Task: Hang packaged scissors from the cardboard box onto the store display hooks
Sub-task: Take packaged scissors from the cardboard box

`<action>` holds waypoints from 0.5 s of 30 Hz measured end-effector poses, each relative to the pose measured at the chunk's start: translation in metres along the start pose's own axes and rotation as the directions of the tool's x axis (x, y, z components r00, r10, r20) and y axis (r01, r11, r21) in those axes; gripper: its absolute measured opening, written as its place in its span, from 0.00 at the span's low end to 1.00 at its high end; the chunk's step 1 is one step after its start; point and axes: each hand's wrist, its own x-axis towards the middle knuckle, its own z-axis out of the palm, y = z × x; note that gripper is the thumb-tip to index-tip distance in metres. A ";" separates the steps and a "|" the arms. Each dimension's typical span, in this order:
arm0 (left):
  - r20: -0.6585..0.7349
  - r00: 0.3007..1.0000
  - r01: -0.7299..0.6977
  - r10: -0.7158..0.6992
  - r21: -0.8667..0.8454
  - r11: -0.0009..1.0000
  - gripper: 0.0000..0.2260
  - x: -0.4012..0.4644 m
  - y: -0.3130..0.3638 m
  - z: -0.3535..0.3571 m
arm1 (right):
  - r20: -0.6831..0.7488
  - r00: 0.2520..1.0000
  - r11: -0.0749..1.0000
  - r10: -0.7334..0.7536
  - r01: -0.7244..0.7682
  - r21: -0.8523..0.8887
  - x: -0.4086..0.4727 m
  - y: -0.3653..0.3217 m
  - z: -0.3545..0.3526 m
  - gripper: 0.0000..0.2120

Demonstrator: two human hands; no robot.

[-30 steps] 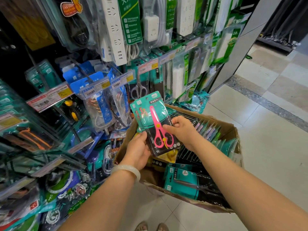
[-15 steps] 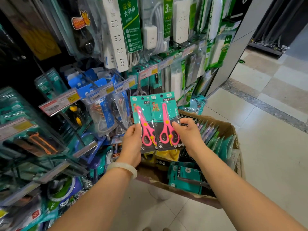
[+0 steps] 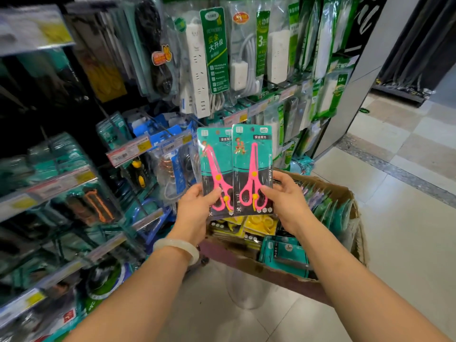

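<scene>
Two teal-and-black cards with pink scissors stand upright side by side in front of me. My left hand (image 3: 197,206) pinches the bottom of the left scissors pack (image 3: 216,166). My right hand (image 3: 283,198) pinches the bottom of the right scissors pack (image 3: 252,166), which overlaps the left one slightly. Both are raised above the open cardboard box (image 3: 278,275), which holds several more teal packs and yellow scissors packs (image 3: 256,224). The display hooks (image 3: 158,128) with price tags jut from the rack to the left, just behind the cards.
The rack on the left and ahead is crowded with hanging goods: power strips (image 3: 197,77), blue packs, dark tools. A grey pillar (image 3: 350,90) ends the rack on the right. Tiled floor (image 3: 394,218) spreads to the right and below the box.
The packs went from a fanned stack low over the box to two separate cards, one in each hand, lifted upright toward the rack. My view has tilted upward.
</scene>
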 end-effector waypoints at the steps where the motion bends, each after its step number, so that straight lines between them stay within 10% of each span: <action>1: -0.003 1.000 -0.015 0.015 -0.001 1.000 0.08 -0.005 0.003 -0.002 | 0.011 1.000 1.000 -0.016 0.016 -0.016 -0.004 -0.004 0.002 0.20; 15: -0.266 0.949 -0.234 0.167 -0.243 0.941 0.15 -0.133 0.017 -0.055 | 0.324 0.935 0.984 -0.146 0.171 -0.051 -0.103 -0.029 0.041 0.21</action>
